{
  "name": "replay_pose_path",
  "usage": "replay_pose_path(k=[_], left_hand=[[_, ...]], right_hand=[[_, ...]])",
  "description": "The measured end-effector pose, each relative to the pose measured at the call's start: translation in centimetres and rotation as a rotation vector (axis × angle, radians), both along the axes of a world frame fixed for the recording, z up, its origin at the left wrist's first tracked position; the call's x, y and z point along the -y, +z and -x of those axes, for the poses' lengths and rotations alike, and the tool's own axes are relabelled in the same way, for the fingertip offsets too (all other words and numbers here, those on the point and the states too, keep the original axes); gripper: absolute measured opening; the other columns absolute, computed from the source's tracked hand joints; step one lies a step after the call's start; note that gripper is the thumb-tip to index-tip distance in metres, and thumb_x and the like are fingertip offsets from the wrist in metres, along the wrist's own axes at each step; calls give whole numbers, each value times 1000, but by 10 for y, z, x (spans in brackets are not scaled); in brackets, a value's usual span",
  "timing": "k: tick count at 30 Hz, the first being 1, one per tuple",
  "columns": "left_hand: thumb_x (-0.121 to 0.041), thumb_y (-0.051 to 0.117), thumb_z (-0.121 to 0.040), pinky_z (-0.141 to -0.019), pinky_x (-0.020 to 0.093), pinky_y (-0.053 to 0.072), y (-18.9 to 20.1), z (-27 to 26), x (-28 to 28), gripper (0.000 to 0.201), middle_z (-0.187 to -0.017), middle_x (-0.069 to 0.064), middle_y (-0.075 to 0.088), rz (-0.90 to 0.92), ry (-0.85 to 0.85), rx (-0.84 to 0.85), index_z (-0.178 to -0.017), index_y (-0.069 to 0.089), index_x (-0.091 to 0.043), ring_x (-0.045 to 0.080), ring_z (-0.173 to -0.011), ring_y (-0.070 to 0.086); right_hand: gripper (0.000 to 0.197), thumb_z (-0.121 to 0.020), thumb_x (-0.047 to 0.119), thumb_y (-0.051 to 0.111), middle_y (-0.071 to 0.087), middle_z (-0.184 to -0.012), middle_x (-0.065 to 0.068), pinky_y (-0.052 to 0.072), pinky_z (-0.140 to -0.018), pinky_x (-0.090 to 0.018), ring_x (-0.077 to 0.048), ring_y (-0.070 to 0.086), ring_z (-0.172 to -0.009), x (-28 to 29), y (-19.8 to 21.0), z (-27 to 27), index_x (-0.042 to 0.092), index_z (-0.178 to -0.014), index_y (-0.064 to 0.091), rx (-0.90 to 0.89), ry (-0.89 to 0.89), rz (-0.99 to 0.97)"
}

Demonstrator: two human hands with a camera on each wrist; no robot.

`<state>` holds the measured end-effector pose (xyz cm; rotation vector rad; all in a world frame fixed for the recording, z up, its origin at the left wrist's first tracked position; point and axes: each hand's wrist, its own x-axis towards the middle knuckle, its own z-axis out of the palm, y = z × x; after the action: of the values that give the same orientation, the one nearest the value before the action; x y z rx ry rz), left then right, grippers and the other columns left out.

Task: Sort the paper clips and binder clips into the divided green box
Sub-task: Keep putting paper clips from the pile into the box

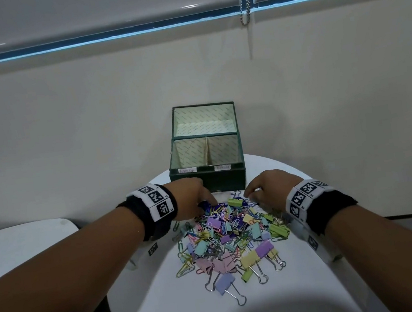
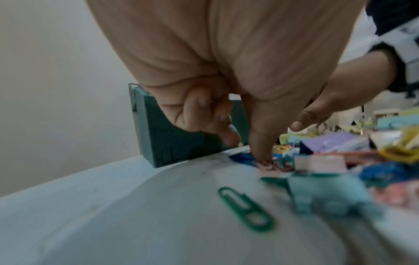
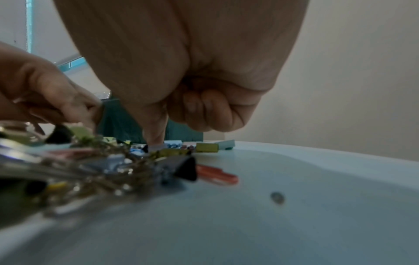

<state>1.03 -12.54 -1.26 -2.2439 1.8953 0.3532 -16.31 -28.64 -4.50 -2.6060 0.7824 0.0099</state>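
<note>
Both hands work the far edge of the pastel heap of metal binder clips and wire paper clips point(image 1: 228, 235) since the open, still-empty dark green divided cardboard box point(image 1: 209, 179) sits right behind it on the round white surface point(image 1: 169, 308), left hand point(image 1: 190, 198) and right hand point(image 1: 268, 186) each curled with fingertips down in the clips, though I can't tell if either has actually pinched one yet.

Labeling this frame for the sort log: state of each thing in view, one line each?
green box: lid open, divided compartments look empty
clip pile: unsorted, loose on the table
left hand: fingers down on the pile's far edge, grip unclear
right hand: fingertip on the pile, other fingers curled
green paper clip: flat, apart from the pile
table: bears box and pile
</note>
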Motion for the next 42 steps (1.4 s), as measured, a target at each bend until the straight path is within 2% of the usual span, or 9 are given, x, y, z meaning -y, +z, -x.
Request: replay_pose_path(k=[5,11,15,19,23,26,28,34,42], left_hand=[[-28,68,-90,-83,24,48,-1,5,2,16,-105,-4,58,84,-49,22,-103,77,-27,18,-96,62],[-28,63,-83,-74,31,54,-2,3,-4,9,-84,-6,64,141,111,-105,-75,61,-25,13,-77,60],[-18,68,-79,-69,28,54,4,-8,-5,20,-70,-9,65,238,243,-259,-63,57,-24,7,-66,59],[-12,68,-77,-66,29,55,3,-13,-4,17,-77,-6,67,251,263,-293,-70,58,-24,15,-72,62],[-10,55,-90,-73,22,47,2,-8,0,26,-87,-15,62,216,214,-369,-99,68,-31,4,-77,57],[-13,46,-95,-79,22,44,3,0,5,31,-87,-16,68,156,247,-360,-83,73,-22,0,-83,59],[-21,51,-96,-81,31,50,4,5,10,24,-90,-7,70,142,243,-297,-82,69,-19,12,-86,63],[-44,70,-86,-79,28,50,-1,19,22,21,-96,-8,70,76,174,-91,-93,74,-25,12,-89,63],[-33,73,-86,-72,24,42,-3,28,24,15,-101,-7,71,42,167,-79,-94,77,-20,12,-87,62]], right_hand=[[18,-89,24,62,64,-73,18,48,-70,-23,-8,66,-74,-2,4,0,35,-83,76,-7,-17,19],[20,-94,26,59,61,-73,19,60,-78,-31,-9,70,-74,-5,6,1,39,-96,74,-27,21,-58],[14,-89,30,63,60,-70,21,58,-80,-30,-9,66,-74,-4,4,1,31,-85,76,5,11,-35],[16,-81,35,71,65,-67,12,50,-67,-24,-14,64,-69,-1,-1,-3,22,-71,72,-7,-29,56],[26,-77,40,73,70,-75,1,52,-65,-26,-19,64,-69,-2,-1,-4,16,-67,70,-31,-36,62],[18,-76,24,70,67,-68,6,48,-60,-23,-16,62,-65,-1,0,-5,20,-59,68,-48,-27,64],[29,-81,19,65,61,-62,10,46,-60,-23,-14,60,-62,-2,2,-5,23,-53,61,-52,-8,65],[14,-87,28,66,72,-84,5,54,-73,-27,-15,65,-78,-7,4,-3,20,-83,78,-17,62,29],[12,-86,27,72,62,-87,14,50,-79,-25,-9,58,-84,-7,4,-2,26,-96,79,-14,122,9]])
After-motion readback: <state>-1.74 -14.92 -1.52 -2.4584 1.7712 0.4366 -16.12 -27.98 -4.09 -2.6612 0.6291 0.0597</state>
